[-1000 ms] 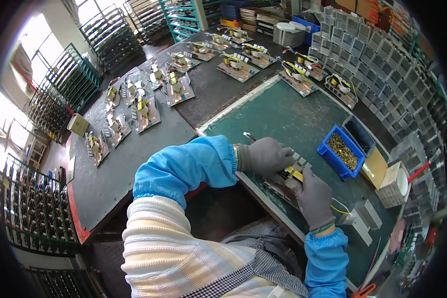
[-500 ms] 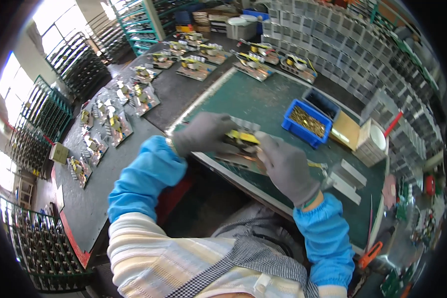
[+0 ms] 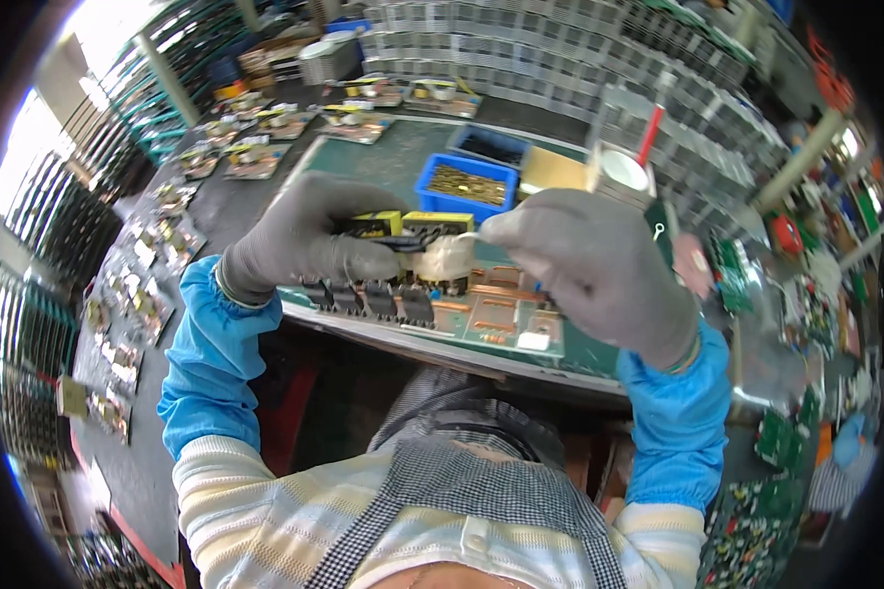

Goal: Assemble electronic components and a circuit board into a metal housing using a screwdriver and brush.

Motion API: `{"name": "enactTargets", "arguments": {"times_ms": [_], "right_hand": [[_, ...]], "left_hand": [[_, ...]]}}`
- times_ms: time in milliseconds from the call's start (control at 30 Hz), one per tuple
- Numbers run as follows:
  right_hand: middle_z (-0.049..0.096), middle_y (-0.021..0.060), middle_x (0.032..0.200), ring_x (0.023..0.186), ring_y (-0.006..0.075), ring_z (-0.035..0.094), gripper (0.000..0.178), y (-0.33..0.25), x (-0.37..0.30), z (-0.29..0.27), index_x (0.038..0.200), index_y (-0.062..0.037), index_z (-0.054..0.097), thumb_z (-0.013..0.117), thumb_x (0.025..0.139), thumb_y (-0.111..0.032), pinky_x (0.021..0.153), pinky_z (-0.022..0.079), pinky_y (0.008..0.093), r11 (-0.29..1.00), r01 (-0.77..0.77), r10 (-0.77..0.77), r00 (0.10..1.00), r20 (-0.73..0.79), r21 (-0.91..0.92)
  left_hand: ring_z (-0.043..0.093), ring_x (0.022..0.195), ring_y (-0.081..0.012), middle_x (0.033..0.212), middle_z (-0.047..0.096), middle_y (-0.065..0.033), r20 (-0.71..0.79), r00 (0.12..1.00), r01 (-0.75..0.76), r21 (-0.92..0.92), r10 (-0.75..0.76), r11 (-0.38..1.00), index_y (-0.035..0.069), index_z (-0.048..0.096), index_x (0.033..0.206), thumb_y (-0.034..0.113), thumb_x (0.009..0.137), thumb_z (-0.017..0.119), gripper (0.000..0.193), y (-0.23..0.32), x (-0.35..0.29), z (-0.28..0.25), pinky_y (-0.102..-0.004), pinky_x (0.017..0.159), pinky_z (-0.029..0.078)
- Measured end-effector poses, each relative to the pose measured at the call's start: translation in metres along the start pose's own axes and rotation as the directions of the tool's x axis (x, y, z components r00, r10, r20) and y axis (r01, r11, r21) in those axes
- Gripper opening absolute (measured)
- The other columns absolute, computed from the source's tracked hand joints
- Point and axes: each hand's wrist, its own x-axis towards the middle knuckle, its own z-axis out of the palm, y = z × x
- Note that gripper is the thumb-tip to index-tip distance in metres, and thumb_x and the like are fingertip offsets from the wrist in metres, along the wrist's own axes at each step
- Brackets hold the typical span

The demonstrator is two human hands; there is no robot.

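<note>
Both my hands wear grey gloves. In front of me is a circuit board [image 3: 491,316] at the near edge of the green mat [image 3: 363,162], carrying black heat sinks [image 3: 363,301], yellow-topped transformers [image 3: 437,222] and a whitish lump-like component [image 3: 444,259]. My left hand [image 3: 314,236] reaches over the board's left part, its thumb and fingers closed around black wires [image 3: 395,242] beside the whitish component. My right hand [image 3: 599,265] is above the board's right part, fingertips pinched next to that component. Whatever is between those fingertips is too small and blurred to tell.
Past the board stand a blue bin [image 3: 467,187] of small brass-coloured parts and a dark bin [image 3: 491,145]. To their right is a white tub [image 3: 624,172] near a red-handled tool [image 3: 650,135]. Similar boards [image 3: 354,123] spread along the dark table; stacked grey metal pieces [image 3: 521,59] line the back.
My view has swung to the right. The board now shows its component side more fully, and my hands have moved apart, the left on the black wires, the right beside the whitish component.
</note>
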Motion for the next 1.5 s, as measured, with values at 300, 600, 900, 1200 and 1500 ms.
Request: {"name": "enactTargets", "arguments": {"times_ms": [300,600,900,1200,1500], "right_hand": [[0.071,0.0055,0.106,0.097,0.0117,0.065,0.023,-0.003,-0.112,-0.063,0.111,0.0028,0.071,0.063,0.094,-0.01,0.087,0.052,0.0296,0.754,-0.421,0.613,0.726,-0.311,0.503],[0.069,0.0012,0.096,0.085,0.0068,0.064,0.028,0.021,-0.132,-0.043,0.112,-0.0027,0.071,0.067,0.093,-0.023,0.075,0.051,0.0235,0.313,-0.425,0.945,0.232,-0.232,0.849],[0.069,0.0022,0.091,0.071,0.0105,0.067,0.021,0.08,-0.175,-0.003,0.106,-0.0066,0.068,0.068,0.093,-0.024,0.063,0.052,0.0243,-0.089,-0.387,0.994,0.026,0.107,0.918],[0.068,0.0013,0.087,0.065,0.0096,0.063,0.019,0.088,-0.168,-0.006,0.106,-0.0085,0.069,0.066,0.095,-0.024,0.049,0.043,0.0232,-0.137,-0.432,0.989,-0.017,0.144,0.892],[0.068,0.0033,0.081,0.054,0.0073,0.052,0.018,0.094,-0.164,-0.018,0.094,-0.007,0.068,0.066,0.097,-0.024,0.042,0.031,0.0214,-0.265,-0.41,0.956,0.007,0.293,0.873]], "left_hand": [[0.067,0.069,-0.014,0.088,0.066,-0.0095,-0.001,0.844,-0.524,0.211,0.536,0.825,-0.004,0.062,0.126,0.034,0.102,0.056,0.045,-0.025,0.131,0.073,-0.0258,0.047,0.05],[0.053,0.057,-0.0065,0.075,0.062,-0.0012,0.277,0.881,0.46,-0.697,-0.384,0.551,0.003,0.07,0.111,0.066,0.103,0.04,0.07,0.019,0.145,0.112,-0.0204,0.052,0.042],[0.044,0.053,-0.0029,0.065,0.052,0.0047,0.428,0.737,0.661,-0.616,-0.523,0.427,0.009,0.063,0.082,0.041,0.105,0.056,0.04,-0.053,0.156,0.144,-0.0188,0.047,0.037],[0.046,0.049,-0.0029,0.066,0.058,0.003,0.453,0.698,0.708,-0.55,-0.554,0.443,0.008,0.066,0.084,0.042,0.105,0.056,0.041,-0.059,0.157,0.143,-0.0185,0.042,0.036],[0.048,0.048,-0.0034,0.067,0.06,0.0015,0.542,0.628,0.777,-0.472,-0.558,0.417,0.008,0.067,0.087,0.041,0.107,0.051,0.042,-0.067,0.168,0.146,-0.0186,0.042,0.038]]}}
